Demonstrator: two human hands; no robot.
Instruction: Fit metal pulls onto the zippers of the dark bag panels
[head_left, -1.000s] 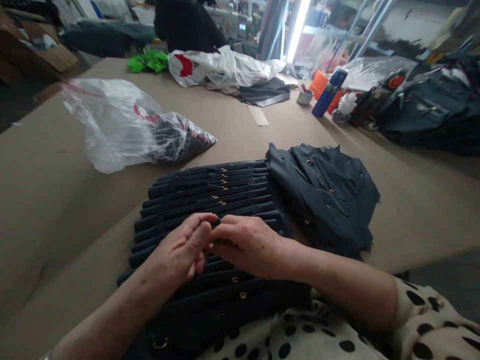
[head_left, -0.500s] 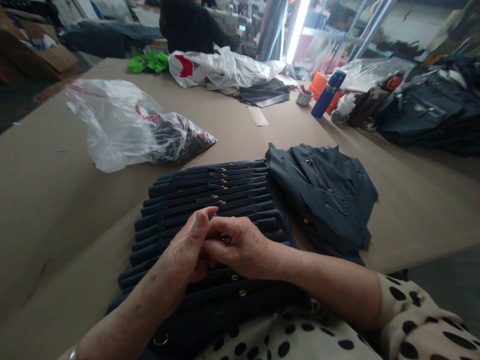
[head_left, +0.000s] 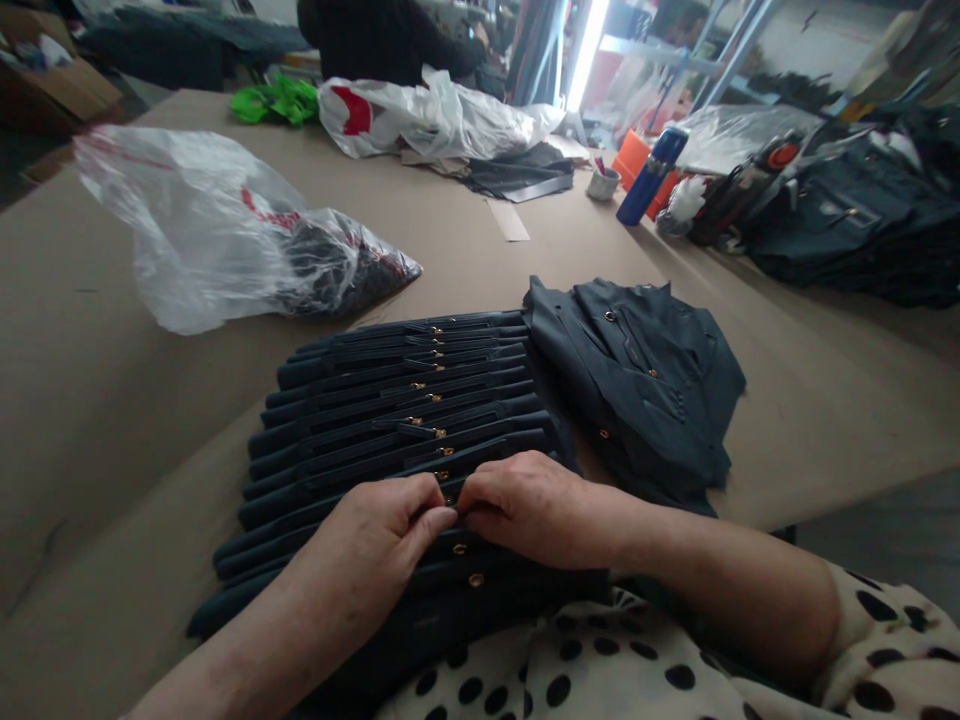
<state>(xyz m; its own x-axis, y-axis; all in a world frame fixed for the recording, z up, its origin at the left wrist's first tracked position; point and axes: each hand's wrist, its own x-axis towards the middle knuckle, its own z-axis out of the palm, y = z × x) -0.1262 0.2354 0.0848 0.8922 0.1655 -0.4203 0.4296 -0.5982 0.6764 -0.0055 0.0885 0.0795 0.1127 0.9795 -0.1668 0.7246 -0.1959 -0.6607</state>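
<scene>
A row of overlapping dark navy fabric pieces (head_left: 281,465) lies in front of me, with gold-coloured zip pulls and rings along the middle. Over its near part, my left hand (head_left: 379,525) is closed, thumb and forefinger pinched together by a small gold fitting. Facing it almost tip to tip, my right hand (head_left: 529,505) is closed too, its fingers curled at the same spot. Whatever sits between the fingertips is too small and covered to name. A gold ring (head_left: 475,580) shows just below the hands. Beside the row, to the right, lies a flatter pile of dark fabric panels (head_left: 637,380).
A clear plastic bag (head_left: 202,230) with dark contents lies at left. Farther back are a green bundle (head_left: 275,101), a white plastic bag (head_left: 442,118), a small cup (head_left: 602,184) and a blue bottle (head_left: 652,178). Dark bags (head_left: 862,220) are heaped at right. A person (head_left: 382,40) stands beyond the table.
My hands were clasped close together above the row; now they are lower and apart, each pinching near the gold fittings. The view has shifted slightly.
</scene>
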